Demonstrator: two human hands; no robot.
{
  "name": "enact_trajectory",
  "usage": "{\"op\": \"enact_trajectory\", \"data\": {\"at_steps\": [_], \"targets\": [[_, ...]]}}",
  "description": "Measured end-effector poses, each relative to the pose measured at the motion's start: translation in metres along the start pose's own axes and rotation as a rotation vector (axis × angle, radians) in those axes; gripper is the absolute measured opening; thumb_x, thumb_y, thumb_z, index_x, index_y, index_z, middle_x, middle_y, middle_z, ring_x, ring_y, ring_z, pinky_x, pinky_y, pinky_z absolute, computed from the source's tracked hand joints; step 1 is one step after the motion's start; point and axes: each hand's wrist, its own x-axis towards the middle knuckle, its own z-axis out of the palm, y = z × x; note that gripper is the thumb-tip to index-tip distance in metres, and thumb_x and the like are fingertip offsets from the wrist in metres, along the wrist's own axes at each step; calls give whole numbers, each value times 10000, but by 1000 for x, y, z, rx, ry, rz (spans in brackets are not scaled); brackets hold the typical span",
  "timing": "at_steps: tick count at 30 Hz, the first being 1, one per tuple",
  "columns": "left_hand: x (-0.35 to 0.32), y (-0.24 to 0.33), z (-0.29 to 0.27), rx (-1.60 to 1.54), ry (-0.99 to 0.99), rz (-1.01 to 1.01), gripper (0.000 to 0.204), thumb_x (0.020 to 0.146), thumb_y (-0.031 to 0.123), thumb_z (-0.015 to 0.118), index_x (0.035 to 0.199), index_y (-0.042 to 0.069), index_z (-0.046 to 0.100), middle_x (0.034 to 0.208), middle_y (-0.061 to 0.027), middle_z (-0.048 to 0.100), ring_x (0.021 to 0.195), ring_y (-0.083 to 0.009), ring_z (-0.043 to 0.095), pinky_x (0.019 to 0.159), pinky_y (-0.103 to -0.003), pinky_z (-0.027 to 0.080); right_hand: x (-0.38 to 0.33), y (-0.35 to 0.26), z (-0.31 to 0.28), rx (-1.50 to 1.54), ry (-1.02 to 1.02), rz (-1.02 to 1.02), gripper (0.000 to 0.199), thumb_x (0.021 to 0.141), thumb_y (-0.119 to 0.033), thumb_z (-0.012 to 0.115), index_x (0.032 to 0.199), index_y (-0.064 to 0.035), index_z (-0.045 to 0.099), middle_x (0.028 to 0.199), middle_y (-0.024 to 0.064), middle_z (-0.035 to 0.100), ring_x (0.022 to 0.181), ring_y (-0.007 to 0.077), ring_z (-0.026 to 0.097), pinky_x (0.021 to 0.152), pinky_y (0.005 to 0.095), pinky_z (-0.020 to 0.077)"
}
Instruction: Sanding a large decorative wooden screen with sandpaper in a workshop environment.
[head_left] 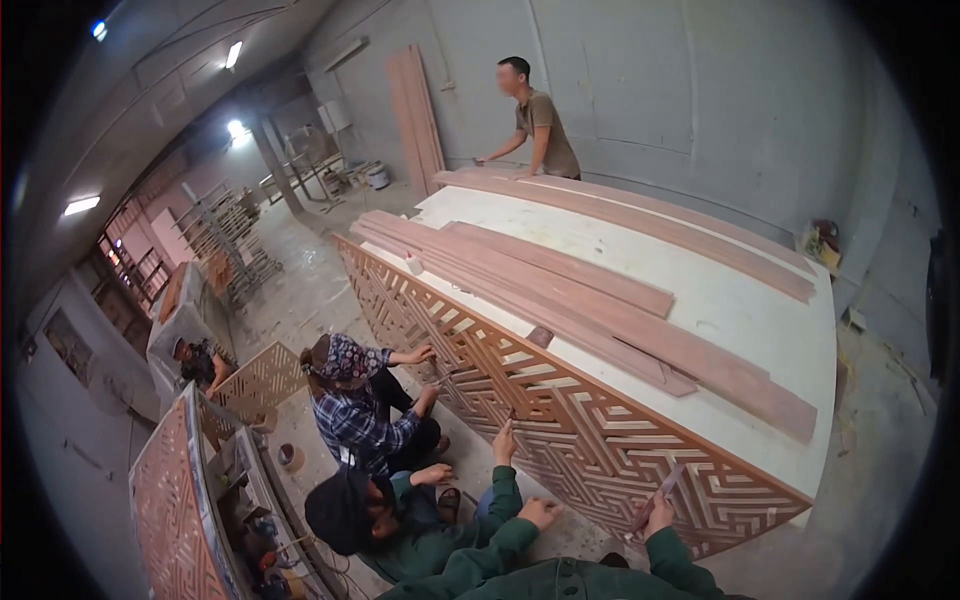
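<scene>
A large wooden lattice panel [620, 450] with a geometric strip pattern leans against the long side of the worktable. My right hand [658, 516] is closed at its right part, around a thin flat blade [674, 481] that looks like a putty knife and points up along the strips. To its left, my left hand [541, 513] is held in front of the panel, apart from it, with its fingers curled in. Whatever it holds, if anything, is hidden.
Beside me on the left, a co-worker in a black hat [338, 508] and another in a floral cap [345, 360] work on the panel. Planks [560, 270] lie on the white tabletop [735, 335], where a person [550, 125] stands behind. Another lattice panel [170, 500] stands at left.
</scene>
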Motion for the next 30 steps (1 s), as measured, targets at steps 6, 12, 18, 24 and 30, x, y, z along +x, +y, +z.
{"op": "enact_trajectory", "data": {"at_steps": [6,12,18,24,30], "targets": [[39,1,-72,141,-41,-33,357,771,405,542,847,73,649,784,-186,614,773,-325,599,703,-417,469,-28,72,-23,41,146,91,260,850,-327,484,783,-76,471,512,82,476,394,230,467,355,342,388],[152,83,-128,95,303,382,325,828,382,507,990,110,580,964,-161,531,922,-337,518,819,-408,390,-50,76,33,17,202,384,203,873,-325,444,946,-137,425,623,20,462,434,141,422,367,305,358],[261,144,-68,292,387,626,442,791,381,577,1054,26,556,1112,-201,456,975,-349,466,827,-420,396,-11,90,62,-179,130,323,217,871,-147,393,1083,-124,354,704,59,464,455,151,427,368,300,357],[310,155,-54,472,347,568,514,788,460,543,1098,50,546,1201,-183,413,1057,-337,420,890,-412,357,49,106,80,-146,104,371,491,854,-73,366,1291,-240,218,706,57,448,466,153,422,382,309,369],[315,161,-42,497,250,389,571,785,537,488,1141,92,532,1252,-131,388,1124,-322,378,947,-415,312,97,151,62,-679,168,-13,601,834,-69,388,1379,-131,143,1115,245,513,854,393,537,716,435,441]]}}
